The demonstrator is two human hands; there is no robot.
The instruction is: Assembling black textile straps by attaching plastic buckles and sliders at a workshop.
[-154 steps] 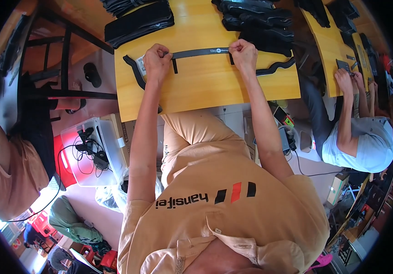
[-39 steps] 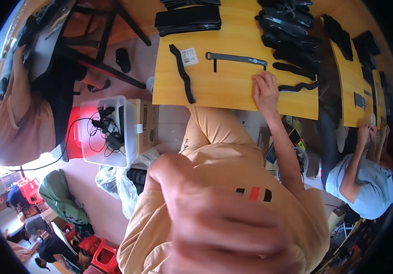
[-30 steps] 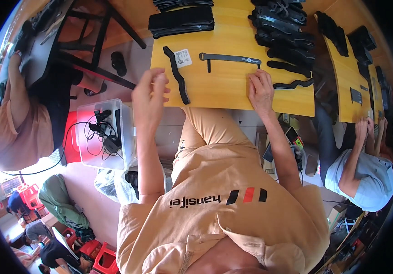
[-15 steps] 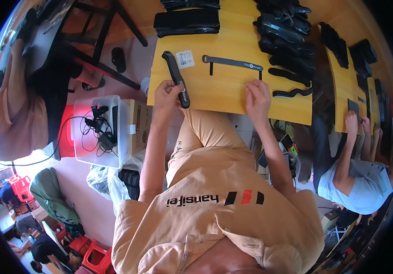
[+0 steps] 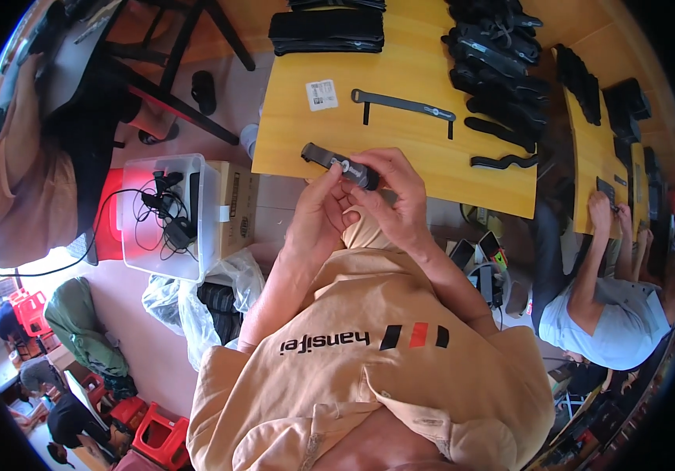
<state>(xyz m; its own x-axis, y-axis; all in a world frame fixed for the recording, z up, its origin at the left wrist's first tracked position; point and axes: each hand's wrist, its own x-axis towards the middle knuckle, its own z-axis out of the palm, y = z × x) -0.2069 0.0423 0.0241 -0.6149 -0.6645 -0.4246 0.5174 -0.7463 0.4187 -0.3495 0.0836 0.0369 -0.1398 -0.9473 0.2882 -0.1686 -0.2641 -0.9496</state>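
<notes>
My left hand (image 5: 323, 210) and my right hand (image 5: 394, 195) both grip a bundle of black straps (image 5: 339, 163) above the table's near edge. The left thumb presses on top of it. Fingers of my right hand close round its right end. How many straps it has I cannot tell. Farther in on the yellow table (image 5: 298, 149), a single dark strap (image 5: 404, 104) with a loop at its left end lies flat. Two short black strips (image 5: 366, 115) stick out from under it. Left of it is a white printed label (image 5: 322, 95).
Black strap stacks (image 5: 325, 33) stand at the far left of the table, and strap bundles (image 5: 498, 67) line its right side. On the floor at left is a clear bin (image 5: 137, 251) with cables, beside a cardboard box (image 5: 235, 206). A co-worker (image 5: 612, 314) works at the right table.
The strap bundle has left the tabletop beside the label and come nearer me, now turned crosswise. My right hand has moved left from the single strap and taken hold of the bundle too.
</notes>
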